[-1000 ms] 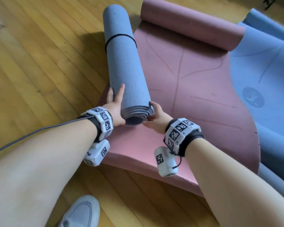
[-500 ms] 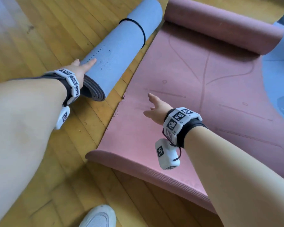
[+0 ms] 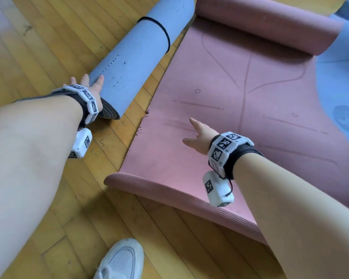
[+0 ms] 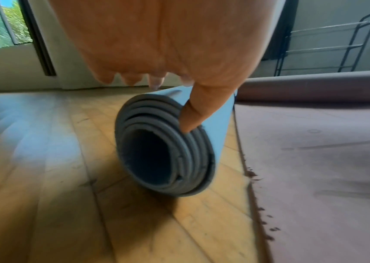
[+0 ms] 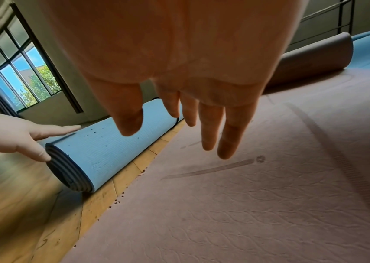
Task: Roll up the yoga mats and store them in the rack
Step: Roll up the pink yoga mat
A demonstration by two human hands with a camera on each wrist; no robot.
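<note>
A rolled blue mat [image 3: 133, 63] bound by a black band [image 3: 161, 29] lies on the wooden floor, just left of the pink mat [image 3: 230, 117]. My left hand [image 3: 88, 81] rests on the roll's near end [image 4: 163, 156]. Its fingers lie straight along the roll, and in the left wrist view the thumb [image 4: 193, 115] presses on the spiral edge. My right hand [image 3: 191, 131] hovers over the flat part of the pink mat [image 5: 247, 195], fingers [image 5: 211, 128] straight and holding nothing. The pink mat's far end [image 3: 270, 25] is partly rolled.
A flat blue mat [image 3: 343, 77] lies to the right, under the pink one's edge. A black metal rack [image 4: 328, 44] stands against the far wall. My white shoe [image 3: 123, 260] is at the bottom of the head view. Pink crumbs [image 5: 121, 197] litter the floor beside the mat.
A second ago both hands held the blue roll's near end over the pink mat. The right hand let go, and the left swung that end left onto the floor.
</note>
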